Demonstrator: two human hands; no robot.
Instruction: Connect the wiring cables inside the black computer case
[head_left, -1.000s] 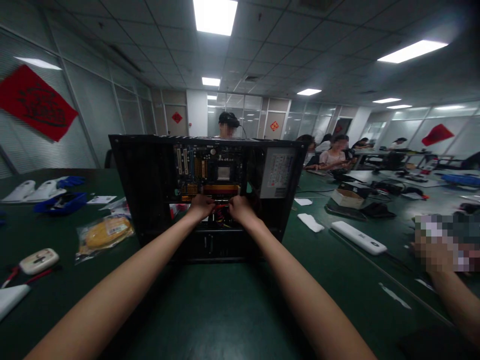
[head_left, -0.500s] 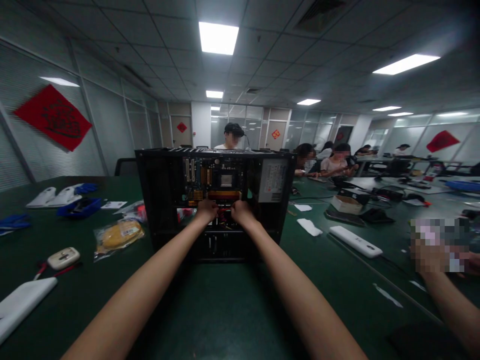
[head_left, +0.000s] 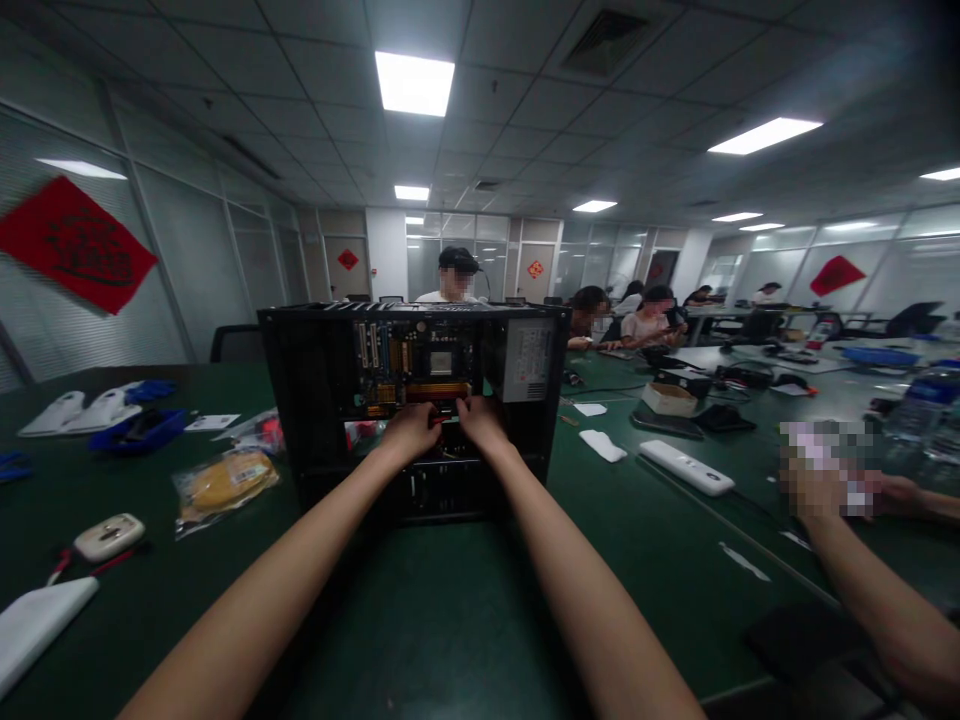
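An open black computer case (head_left: 551,425) stands on the green table, its inside facing me. A motherboard (head_left: 382,365) with a bare square processor (head_left: 441,363) is mounted in it, and a silver power supply (head_left: 529,360) sits at the upper right. Both my hands reach into the case at the board's lower edge, just below the memory slots (head_left: 439,391). The closed fingers of my left hand (head_left: 411,432) pinch what looks like a thin red cable (head_left: 437,420). Close beside it, my right hand (head_left: 481,420) is closed too; what its fingertips hold is hidden.
Left of the case lie a bagged yellow item (head_left: 227,482), a blue tray (head_left: 139,430), white gloves (head_left: 79,410) and a pale oval device (head_left: 110,537). On the right are a white power strip (head_left: 686,467), a small box (head_left: 670,399) and another person's hands (head_left: 821,480). Other people sit beyond.
My hands have risen slightly within the case and come up to the board's lower edge. The coloured wires between them are less visible. The whole view has shifted a little.
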